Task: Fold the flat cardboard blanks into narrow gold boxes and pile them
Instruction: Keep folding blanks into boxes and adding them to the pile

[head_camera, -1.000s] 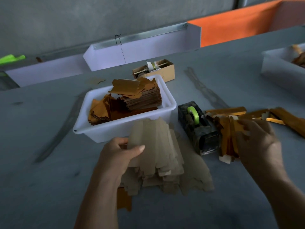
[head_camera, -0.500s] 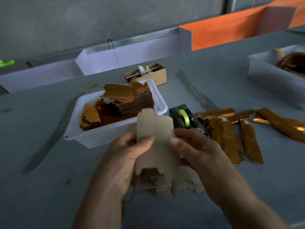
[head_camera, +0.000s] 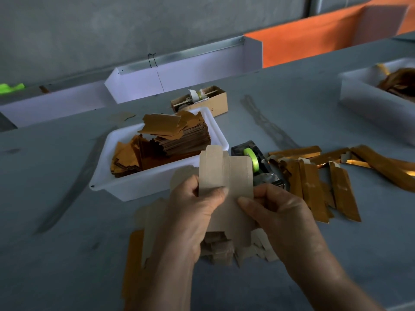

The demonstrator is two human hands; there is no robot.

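Observation:
A flat cardboard blank [head_camera: 226, 176], brown side toward me, is held upright above the table. My left hand [head_camera: 193, 218] pinches its left edge, thumb on the front. My right hand [head_camera: 280, 218] pinches its right edge the same way. Under the hands lies a loose heap of more brown blanks [head_camera: 224, 248], partly hidden. Several folded narrow gold boxes [head_camera: 314, 187] are piled on the table to the right.
A white tub [head_camera: 143, 185] of stacked gold blanks stands just behind my hands. A black tape dispenser [head_camera: 258, 162] with green tape sits between the tub and the gold boxes. A small cardboard box [head_camera: 213, 104] lies farther back, another white tub [head_camera: 368, 106] at far right.
My right hand left the gold boxes and came to the blank. Both hands lifted one blank from the heap and now hold it by its two edges.

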